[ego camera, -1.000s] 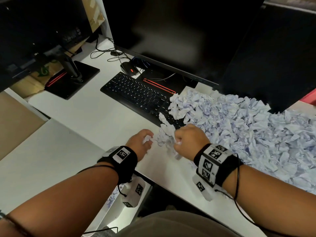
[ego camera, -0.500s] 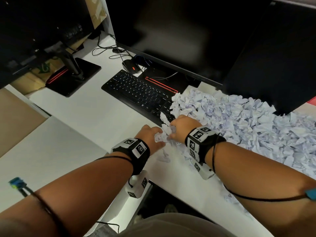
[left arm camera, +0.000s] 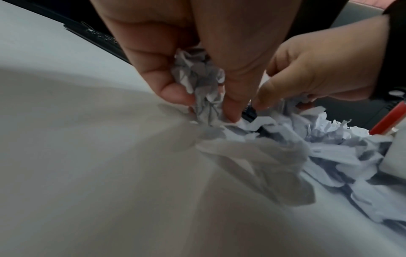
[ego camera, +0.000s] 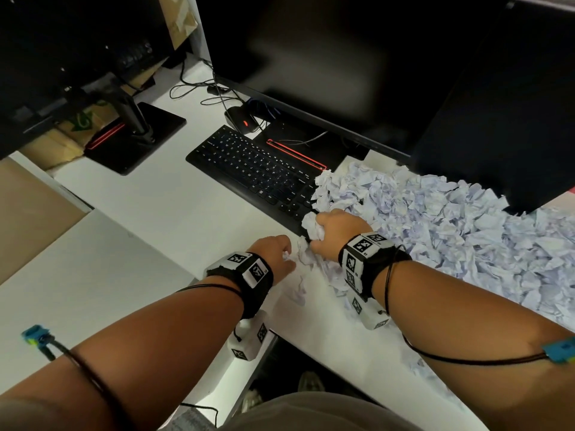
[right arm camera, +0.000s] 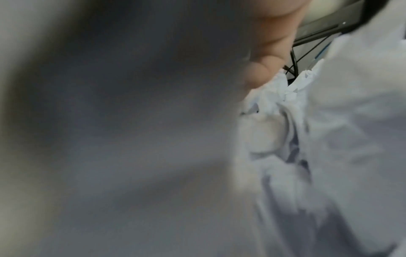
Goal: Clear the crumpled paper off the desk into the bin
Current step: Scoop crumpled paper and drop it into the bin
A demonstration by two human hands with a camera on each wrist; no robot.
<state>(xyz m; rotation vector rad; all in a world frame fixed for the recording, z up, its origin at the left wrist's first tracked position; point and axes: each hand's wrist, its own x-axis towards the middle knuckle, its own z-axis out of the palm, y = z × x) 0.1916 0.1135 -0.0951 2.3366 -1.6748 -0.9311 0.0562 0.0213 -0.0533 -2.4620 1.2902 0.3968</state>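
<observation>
A: What took up most of the view?

B: The white table (ego camera: pixel 161 209), and above it a dark monitor (ego camera: pixel 326 57) with a second monitor (ego camera: pixel 62 42) on a stand to the left.

A: And the paper?

B: A wide heap of crumpled paper (ego camera: pixel 451 231) covered the right part of the table, spilling over the right end of the black keyboard (ego camera: pixel 249 169). A few loose scraps lay near the front edge.

A: What sat behind the keyboard?

B: A black mouse (ego camera: pixel 242 121) with a red light, among cables.

A: How were the hands?

B: The right hand (ego camera: pixel 337 231) was at the left edge of the heap, fingers curled around a clump of paper (ego camera: pixel 311 223) at the keyboard's corner. The right wrist view was mostly blur, showing only a fingertip against white paper.

A: And the other?

B: The left hand (left arm camera: pixel 197 52) was just beside it, close to touching, thumb and fingers pinching a small crumpled wad (left arm camera: pixel 199 83) above the table. Both wrists wore black bands with printed markers.

A: Any bin?

B: I couldn't make one out.
</observation>
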